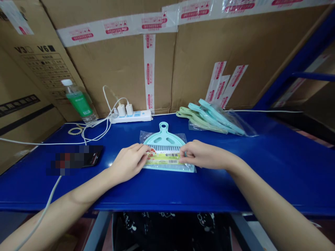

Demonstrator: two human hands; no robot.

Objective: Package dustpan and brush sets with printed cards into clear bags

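Observation:
A light teal mini dustpan set (pixel 164 139) in a clear plastic bag lies flat on the blue table (pixel 274 164), handle pointing away from me. A printed label card (pixel 163 157) crosses its lower part. My left hand (pixel 129 162) rests on the left end of the card, fingers curled and pressing on it. My right hand (pixel 200 154) pinches the card's right end between thumb and fingers. Both hands touch the bagged set.
A pile of bagged teal and green dustpan sets (pixel 211 120) lies at the back right. A white power strip (pixel 132 116) with chargers and cables, a green-labelled bottle (pixel 80 103) and a phone (pixel 91 158) sit at the left. Cardboard boxes (pixel 209 52) wall the back.

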